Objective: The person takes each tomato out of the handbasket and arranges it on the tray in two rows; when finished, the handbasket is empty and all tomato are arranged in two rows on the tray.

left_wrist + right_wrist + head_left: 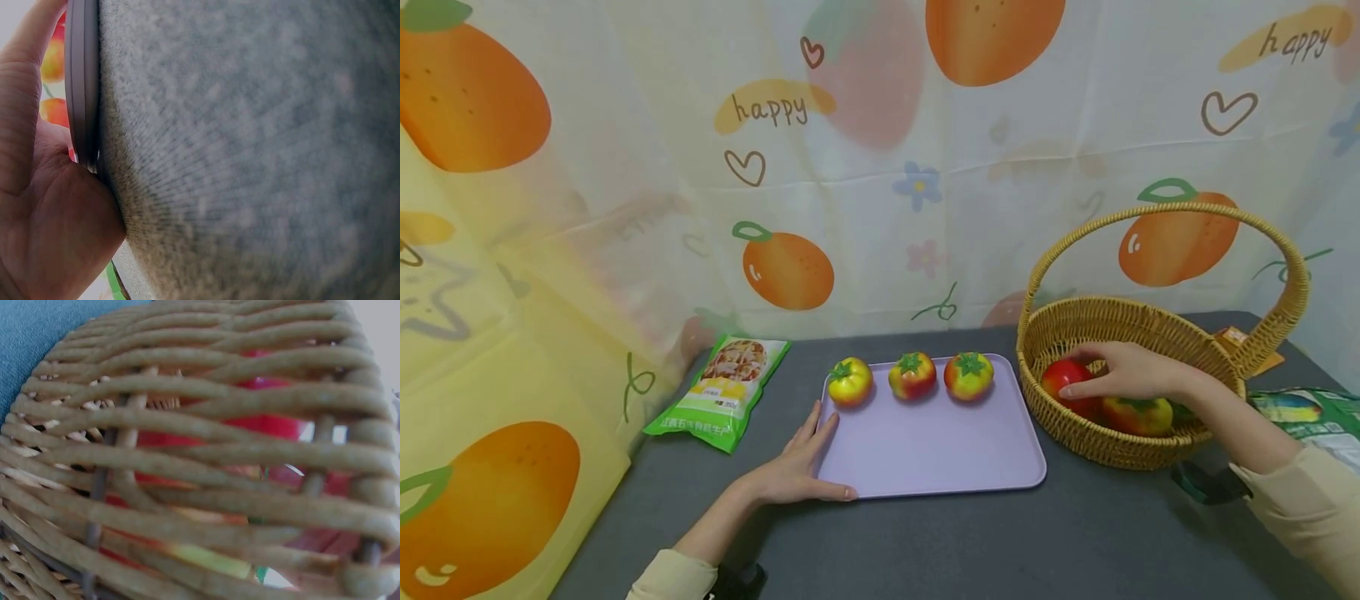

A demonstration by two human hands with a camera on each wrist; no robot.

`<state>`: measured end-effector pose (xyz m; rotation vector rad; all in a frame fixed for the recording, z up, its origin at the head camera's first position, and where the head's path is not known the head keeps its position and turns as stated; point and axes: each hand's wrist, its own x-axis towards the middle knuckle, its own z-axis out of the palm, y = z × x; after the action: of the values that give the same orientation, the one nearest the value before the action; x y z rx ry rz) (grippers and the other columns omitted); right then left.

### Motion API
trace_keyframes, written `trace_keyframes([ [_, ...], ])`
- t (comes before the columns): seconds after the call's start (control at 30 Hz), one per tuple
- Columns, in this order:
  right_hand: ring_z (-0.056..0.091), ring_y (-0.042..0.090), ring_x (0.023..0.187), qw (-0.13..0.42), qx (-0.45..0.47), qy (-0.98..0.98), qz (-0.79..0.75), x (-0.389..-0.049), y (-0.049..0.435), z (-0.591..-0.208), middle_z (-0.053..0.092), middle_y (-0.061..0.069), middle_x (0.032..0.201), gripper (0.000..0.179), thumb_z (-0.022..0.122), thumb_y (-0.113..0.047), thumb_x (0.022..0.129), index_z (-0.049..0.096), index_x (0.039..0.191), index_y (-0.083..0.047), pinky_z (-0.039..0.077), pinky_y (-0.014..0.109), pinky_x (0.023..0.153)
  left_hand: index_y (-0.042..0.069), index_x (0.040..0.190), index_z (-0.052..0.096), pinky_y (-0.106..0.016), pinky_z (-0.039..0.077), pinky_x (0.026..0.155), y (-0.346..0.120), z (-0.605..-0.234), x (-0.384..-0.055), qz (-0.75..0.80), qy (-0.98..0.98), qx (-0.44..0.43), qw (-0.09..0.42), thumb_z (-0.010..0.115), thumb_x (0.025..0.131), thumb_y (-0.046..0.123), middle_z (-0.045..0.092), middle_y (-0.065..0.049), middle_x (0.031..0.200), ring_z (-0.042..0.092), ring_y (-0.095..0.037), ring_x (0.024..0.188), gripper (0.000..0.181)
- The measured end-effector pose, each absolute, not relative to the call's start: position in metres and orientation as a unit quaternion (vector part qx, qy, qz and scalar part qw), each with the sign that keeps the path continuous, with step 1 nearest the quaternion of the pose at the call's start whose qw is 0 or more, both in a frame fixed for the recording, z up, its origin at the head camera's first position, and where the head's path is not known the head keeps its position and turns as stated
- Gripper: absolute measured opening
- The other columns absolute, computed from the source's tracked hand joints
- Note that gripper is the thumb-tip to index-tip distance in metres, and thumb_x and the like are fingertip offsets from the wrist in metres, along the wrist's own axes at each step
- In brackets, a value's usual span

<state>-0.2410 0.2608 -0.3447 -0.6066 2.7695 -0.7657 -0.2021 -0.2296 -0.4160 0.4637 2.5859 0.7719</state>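
Resting my left hand, spread wide, against the left end of the lilac tray, I curl my right hand around a red fruit inside the wicker basket.

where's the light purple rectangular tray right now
In the head view, the light purple rectangular tray lies on the dark grey table, left of the tan wicker basket and right of the green plastic packet.
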Motion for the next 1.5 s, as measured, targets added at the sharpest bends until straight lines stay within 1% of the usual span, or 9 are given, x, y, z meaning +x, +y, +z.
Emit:
trace_keyframes([
  [0.13,0.057,0.025,0.099,0.072,-0.203,0.936,-0.279,-0.238,0.259,-0.344,0.062,0.012,0.119,0.061,0.072,-0.044,0.086,0.058,0.128,-0.003,0.050,0.040,0.079,0.016,0.158,0.008,-0.068,0.008,0.108,-0.230,-0.415,-0.202,0.276,0.925,0.168,0.200,0.074,0.074,0.063,-0.022,-0.014,0.160,-0.004,-0.045,0.145,0.117],
  [0.23,0.058,0.026,0.100,0.049,-0.200,0.934,-0.291,-0.236,0.257,-0.343,0.062,0.013,0.120,0.062,0.073,-0.043,0.085,0.057,0.129,-0.002,0.050,0.041,0.080,0.017,0.158,0.008,-0.068,0.008,0.108,-0.230,-0.416,-0.203,0.276,0.925,0.168,0.200,0.074,0.074,0.063,-0.022,-0.014,0.160,-0.004,-0.046,0.145,0.116],
  [0.43,0.058,0.036,0.107,0.026,-0.179,0.929,-0.322,-0.229,0.255,-0.338,0.059,0.020,0.125,0.066,0.073,-0.042,0.086,0.051,0.136,-0.005,0.050,0.044,0.080,0.018,0.158,0.007,-0.069,0.008,0.108,-0.230,-0.416,-0.203,0.275,0.926,0.166,0.200,0.074,0.074,0.063,-0.022,-0.014,0.160,-0.004,-0.046,0.145,0.117],
  [0.53,0.055,0.040,0.113,0.022,-0.165,0.925,-0.341,-0.226,0.254,-0.333,0.057,0.020,0.128,0.067,0.073,-0.043,0.086,0.048,0.139,-0.008,0.050,0.046,0.081,0.018,0.158,0.008,-0.069,0.008,0.108,-0.230,-0.417,-0.203,0.275,0.926,0.167,0.197,0.074,0.074,0.063,-0.021,-0.013,0.160,-0.004,-0.046,0.145,0.117],
  [0.73,0.048,0.042,0.124,0.027,-0.146,0.912,-0.382,-0.219,0.248,-0.326,0.053,0.019,0.132,0.069,0.071,-0.042,0.088,0.042,0.141,-0.009,0.048,0.053,0.087,0.018,0.158,0.008,-0.069,0.008,0.108,-0.232,-0.418,-0.203,0.273,0.927,0.166,0.196,0.074,0.073,0.064,-0.021,-0.013,0.160,-0.004,-0.045,0.145,0.117],
  [0.93,0.045,0.042,0.127,0.041,-0.145,0.889,-0.432,-0.211,0.230,-0.320,0.048,0.019,0.137,0.068,0.069,-0.039,0.090,0.039,0.143,-0.008,0.045,0.057,0.093,0.018,0.158,0.007,-0.068,0.007,0.108,-0.232,-0.419,-0.203,0.273,0.926,0.167,0.198,0.074,0.072,0.065,-0.022,-0.012,0.160,-0.006,-0.044,0.145,0.118],
  [1.27,0.047,0.041,0.125,0.067,-0.182,0.871,-0.452,-0.207,0.185,-0.319,0.053,0.014,0.134,0.065,0.072,-0.041,0.087,0.045,0.141,-0.018,0.050,0.051,0.089,0.019,0.158,0.008,-0.069,0.009,0.108,-0.232,-0.418,-0.203,0.280,0.925,0.169,0.193,0.075,0.073,0.063,-0.021,-0.011,0.160,-0.003,-0.045,0.145,0.117],
  [1.37,0.050,0.040,0.123,0.081,-0.198,0.857,-0.468,-0.209,0.172,-0.324,0.054,0.014,0.132,0.062,0.073,-0.037,0.087,0.047,0.139,-0.017,0.051,0.048,0.088,0.019,0.158,0.008,-0.069,0.009,0.108,-0.232,-0.418,-0.203,0.280,0.925,0.171,0.192,0.075,0.073,0.063,-0.021,-0.011,0.161,-0.003,-0.044,0.145,0.117],
  [1.5,0.055,0.035,0.117,0.088,-0.221,0.844,-0.481,-0.212,0.154,-0.333,0.055,0.013,0.130,0.059,0.074,-0.035,0.087,0.050,0.137,-0.014,0.051,0.044,0.088,0.018,0.158,0.008,-0.067,0.008,0.109,-0.232,-0.418,-0.203,0.278,0.925,0.173,0.190,0.075,0.073,0.062,-0.020,-0.011,0.160,-0.004,-0.044,0.145,0.117],
])
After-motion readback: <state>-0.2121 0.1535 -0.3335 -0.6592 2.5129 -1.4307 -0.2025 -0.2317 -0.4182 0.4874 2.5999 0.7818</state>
